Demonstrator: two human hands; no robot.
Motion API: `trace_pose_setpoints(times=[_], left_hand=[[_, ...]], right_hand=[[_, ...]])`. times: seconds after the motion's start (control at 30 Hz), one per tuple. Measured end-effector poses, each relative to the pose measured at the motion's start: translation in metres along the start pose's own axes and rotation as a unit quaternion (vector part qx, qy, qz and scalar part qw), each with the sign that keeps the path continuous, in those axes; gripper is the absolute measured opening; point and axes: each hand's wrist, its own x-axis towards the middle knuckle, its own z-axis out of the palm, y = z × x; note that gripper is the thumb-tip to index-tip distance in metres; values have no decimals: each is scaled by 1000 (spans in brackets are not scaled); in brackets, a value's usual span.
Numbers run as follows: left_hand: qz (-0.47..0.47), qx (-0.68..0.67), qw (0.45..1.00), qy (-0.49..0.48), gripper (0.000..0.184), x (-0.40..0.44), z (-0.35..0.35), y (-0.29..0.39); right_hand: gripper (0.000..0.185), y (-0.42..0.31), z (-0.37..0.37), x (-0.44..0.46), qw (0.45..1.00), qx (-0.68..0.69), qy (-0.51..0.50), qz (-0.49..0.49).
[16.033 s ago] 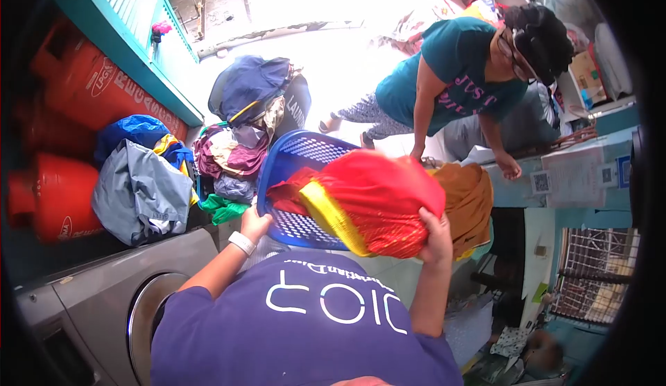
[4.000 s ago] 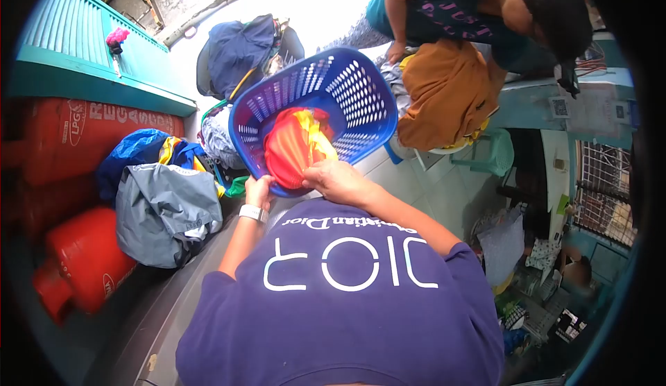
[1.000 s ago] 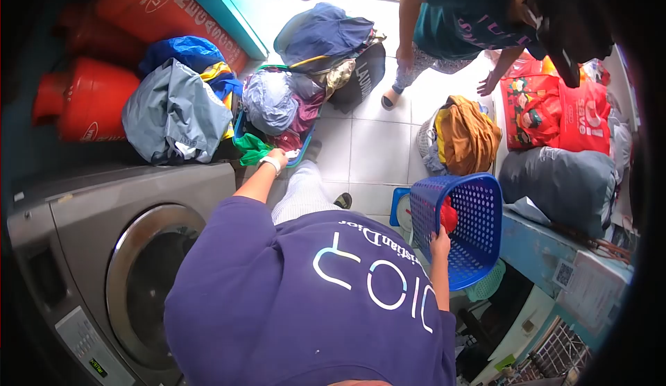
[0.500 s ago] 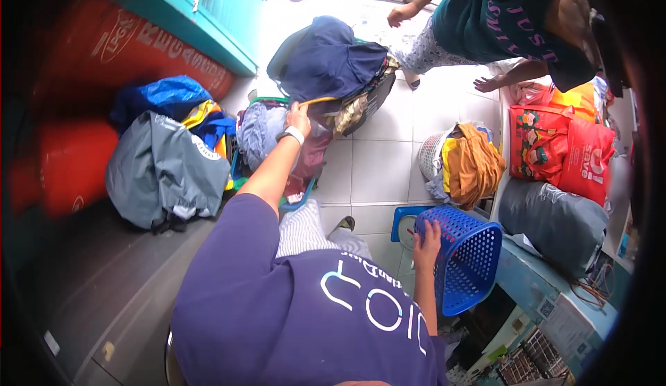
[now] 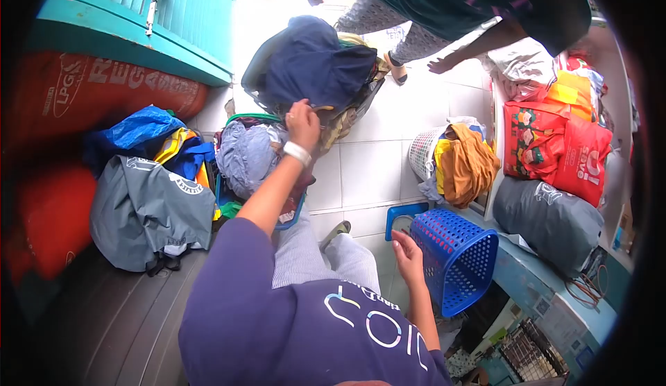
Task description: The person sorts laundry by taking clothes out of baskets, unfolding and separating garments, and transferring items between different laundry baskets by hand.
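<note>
My left hand [image 5: 303,128], with a white band on the wrist, is at the near side of a heaped basket of laundry topped by a navy cloth [image 5: 316,67]. Its fingers are curled beside a short yellow strip [image 5: 322,108]; what they grip is hidden. Below that arm is a second basket with grey-blue clothes [image 5: 250,153]. My right hand [image 5: 408,253] is empty, fingers stretched out, just left of a tipped blue plastic basket [image 5: 454,258] with holes in its sides. Behind that basket, a blue scale [image 5: 399,218] is partly covered.
Another person [image 5: 465,11] stands at the far side. A white basket of clothes [image 5: 421,156] is on the tiles. Red bags [image 5: 555,147] and a dark grey bag [image 5: 548,216] line the right. At left are a grey bag [image 5: 152,209] and a red tarpaulin [image 5: 125,88].
My right hand has come off the blue basket and moved slightly left. My left hand remains by the heaped basket. The other person has shifted left, and the view has turned a little.
</note>
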Motion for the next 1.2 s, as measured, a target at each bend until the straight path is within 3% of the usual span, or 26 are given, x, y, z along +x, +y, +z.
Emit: trace_pose_setpoints(times=[0.07, 0.1, 0.13, 0.17, 0.23, 0.3, 0.37, 0.4, 0.47, 0.53, 0.57, 0.6, 0.63, 0.67, 0.7, 0.73, 0.77, 0.8, 0.83, 0.87, 0.9, 0.97, 1.03, 1.1, 1.13, 1.2], left_hand=[[121, -64, 991, 13, 14, -27, -16, 75], [175, -140, 972, -66, 20, -41, -33, 112], [78, -318, 927, -184, 27, -89, -30, 127], [79, -370, 882, -281, 26, -107, -51, 163], [174, -436, 755, -458, 17, -128, -79, 210], [226, -420, 683, -553, 11, -140, -95, 232], [134, -450, 674, -571, 12, -125, -91, 231], [22, -434, 681, -590, 15, -115, -79, 220], [-84, -456, 786, -409, 13, -111, -23, 163], [-67, -155, 949, -266, 15, -52, 5, 118], [0, -100, 979, -180, 33, -34, 30, 73], [-15, 79, 992, -95, 61, -20, 42, 62], [-113, 143, 970, -159, 76, -5, 44, 45], [-85, 222, 961, -141, 61, 0, 56, 14], [-85, 223, 960, -147, 61, 6, 68, -12], [-118, 214, 950, -192, 49, 14, 78, -34], [-152, 206, 937, -237, 38, 15, 83, -43], [-39, 199, 974, -102, 20, 4, 84, -19], [21, 125, 991, -38, 15, -8, 82, 7], [13, 85, 991, -98, 13, -20, 68, 45], [80, 10, 993, -83, 13, -41, 60, 71], [67, -90, 962, -250, 12, -90, 17, 147], [79, -188, 895, -397, 14, -161, -2, 177], [193, -285, 804, -485, 15, -186, -27, 209], [191, -282, 806, -484, 15, -186, -28, 206], [212, -275, 683, -642, 18, -178, -28, 203]], right_hand=[[36, -16, 2, 12, 995, 96, -8, 31], [40, -38, 3, 18, 981, 185, -1, 58], [45, -50, 3, 23, 958, 272, 7, 86], [45, -48, 2, 30, 958, 273, 3, 89], [49, -33, -5, 45, 812, 552, -86, 166], [46, -28, -18, 49, 788, 581, -111, 172], [45, -25, -29, 40, 870, 476, -48, 122], [45, -21, -36, 36, 868, 480, -45, 123], [51, -8, -51, 27, 886, 447, 1, 120], [52, 25, -64, 16, 886, 442, 13, 138], [53, 40, -67, 12, 886, 437, 21, 154], [59, 50, -68, 8, 874, 458, 25, 164], [59, 59, -65, 7, 872, 460, 29, 167], [62, 69, -58, 4, 913, 372, 82, 147], [65, 74, -53, 2, 943, 279, 133, 125], [74, 59, -52, 1, 957, 234, 113, 130], [78, 60, -44, 4, 971, 184, 141, 62], [75, 60, -40, 6, 972, 188, 124, 61], [73, 60, -37, 11, 974, 193, 107, 57], [52, 57, -37, 16, 981, 175, 65, 44], [52, 62, -34, 25, 980, 181, 65, 44], [44, 76, -27, 44, 932, 334, -5, 143], [53, 56, -20, 58, 873, 429, -49, 227], [54, 50, -9, 65, 886, 375, -103, 251], [41, 38, -8, 63, 894, 340, -105, 271], [31, 32, -9, 56, 890, 325, -52, 314]])
